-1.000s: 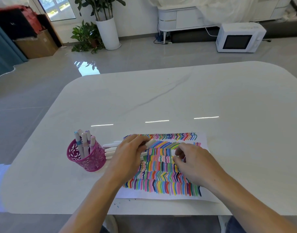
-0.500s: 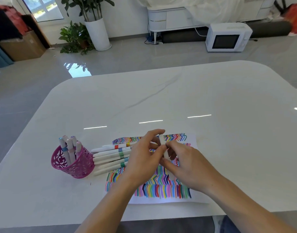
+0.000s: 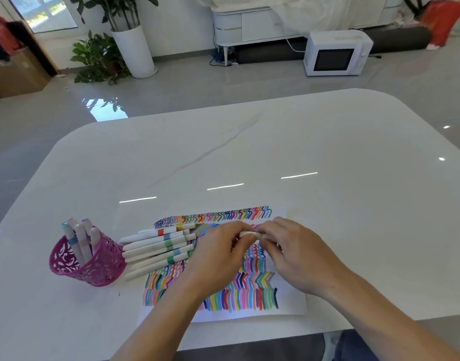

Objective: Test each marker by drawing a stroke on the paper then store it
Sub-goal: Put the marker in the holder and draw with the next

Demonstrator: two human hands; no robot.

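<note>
Both hands pinch one white marker above the paper, left hand and right hand at either end, spare markers beside pink cup on counter.

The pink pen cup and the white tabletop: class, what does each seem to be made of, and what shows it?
Pink perforated pen cup: probably moulded plastic or coated metal; even colour, cut-out pattern. White glossy tabletop: looks like polished stone or a stone-look slab; grey veins, sharp light reflections.
</note>
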